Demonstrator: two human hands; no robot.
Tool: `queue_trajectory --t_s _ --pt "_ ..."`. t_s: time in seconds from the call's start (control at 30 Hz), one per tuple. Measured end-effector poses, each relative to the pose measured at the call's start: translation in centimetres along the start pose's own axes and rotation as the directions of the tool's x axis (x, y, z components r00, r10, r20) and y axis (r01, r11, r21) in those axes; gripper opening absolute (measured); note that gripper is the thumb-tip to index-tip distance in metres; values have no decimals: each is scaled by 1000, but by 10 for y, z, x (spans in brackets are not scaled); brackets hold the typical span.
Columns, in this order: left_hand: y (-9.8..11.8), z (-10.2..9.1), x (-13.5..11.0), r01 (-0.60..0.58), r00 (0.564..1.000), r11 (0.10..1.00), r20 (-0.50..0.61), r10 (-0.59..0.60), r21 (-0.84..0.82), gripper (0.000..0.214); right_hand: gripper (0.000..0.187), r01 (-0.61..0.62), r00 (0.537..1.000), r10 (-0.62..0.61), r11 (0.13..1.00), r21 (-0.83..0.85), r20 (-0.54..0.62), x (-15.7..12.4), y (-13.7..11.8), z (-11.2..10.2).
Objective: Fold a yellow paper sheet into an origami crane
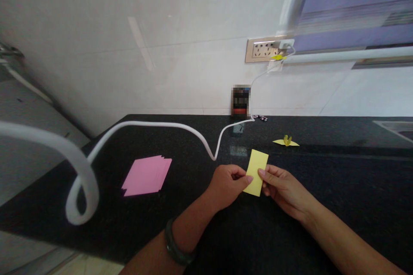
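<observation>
Both hands pinch one yellow sheet of paper [257, 164], a narrow upright rectangle tilted slightly above the dark counter. At its lower left edge, my left hand [227, 187] grips with the thumb on top and the fingers curled behind. Across from it, my right hand [280, 187] has its thumb pressed on the right edge, fingers behind the paper. The sheet looks folded in half, though its layers are hard to make out. Behind my right hand, a folded yellow paper crane [286, 141] rests on the counter. To the left lies a fanned stack of pink paper [148, 176].
A thick white cable [167, 124] loops across the left of the black counter [193, 146]. Against the tiled wall leans a phone [241, 101], its screen blurred, wired to a wall socket [264, 49]. A sink edge [387, 131] shows at far right.
</observation>
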State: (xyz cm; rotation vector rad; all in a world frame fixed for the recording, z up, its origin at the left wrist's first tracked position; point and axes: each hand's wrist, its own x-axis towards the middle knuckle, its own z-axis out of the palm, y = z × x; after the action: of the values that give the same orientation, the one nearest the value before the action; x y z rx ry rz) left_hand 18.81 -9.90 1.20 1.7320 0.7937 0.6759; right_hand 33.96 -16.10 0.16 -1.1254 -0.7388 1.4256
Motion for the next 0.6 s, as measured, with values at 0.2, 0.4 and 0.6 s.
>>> queue_trajectory --t_s 0.2,0.4,0.6 --pt "1 0 0 -4 999 999 -37 6 46 25 20 -12 999 12 1000 0 -39 0 -1 2" --pt "1 0 0 3 1000 998 -31 -1 66 24 21 19 998 -19 1000 -3 -66 -1 -3 3" --pt "0 1 0 8 999 1000 -39 -9 -9 25 23 43 996 -47 998 -55 -74 -1 -1 3"
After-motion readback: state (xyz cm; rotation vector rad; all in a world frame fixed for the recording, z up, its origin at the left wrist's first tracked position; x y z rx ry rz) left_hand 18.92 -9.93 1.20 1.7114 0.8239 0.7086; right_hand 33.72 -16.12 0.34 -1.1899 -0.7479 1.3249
